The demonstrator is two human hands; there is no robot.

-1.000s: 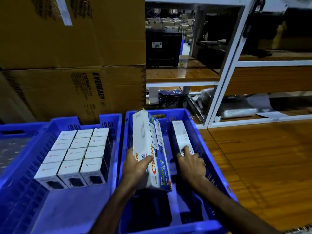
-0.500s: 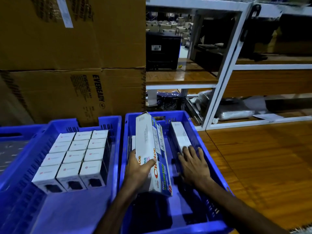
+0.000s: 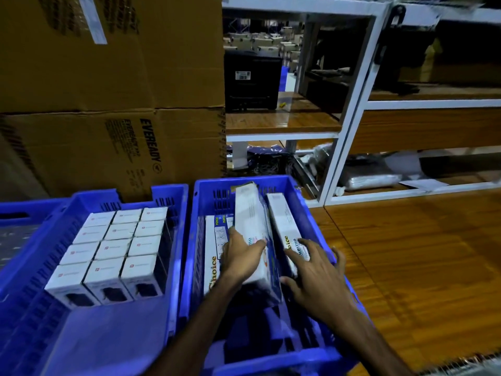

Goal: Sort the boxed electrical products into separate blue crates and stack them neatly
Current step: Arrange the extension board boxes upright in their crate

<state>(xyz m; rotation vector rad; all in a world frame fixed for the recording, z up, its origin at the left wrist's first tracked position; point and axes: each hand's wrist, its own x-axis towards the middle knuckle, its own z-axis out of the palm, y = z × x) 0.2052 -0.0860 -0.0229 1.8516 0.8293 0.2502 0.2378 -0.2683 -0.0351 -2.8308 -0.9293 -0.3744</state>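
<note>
Two blue crates stand side by side. The left crate point(image 3: 173, 202) holds several small white boxes point(image 3: 116, 251) packed upright in rows. In the right crate point(image 3: 273, 183) lie long white "Choice" boxes. My left hand point(image 3: 241, 256) grips the middle long box point(image 3: 250, 218), which stands tilted on edge, thumb on its top face. Another long box point(image 3: 212, 240) lies flat to its left. My right hand point(image 3: 317, 275) has its fingers spread and touches the right long box point(image 3: 282, 221), which leans against the crate's right wall.
Stacked brown cardboard cartons point(image 3: 108, 104) rise behind the crates. A white metal shelf frame point(image 3: 349, 126) with wooden boards stands at the back right, holding a black case point(image 3: 252, 80) and wrapped items. Wooden table surface point(image 3: 420, 261) extends to the right. Another blue crate point(image 3: 16, 213) sits far left.
My left hand has tipped the middle long box lower into the right crate. My right hand has slid back along the right box and spread its fingers.
</note>
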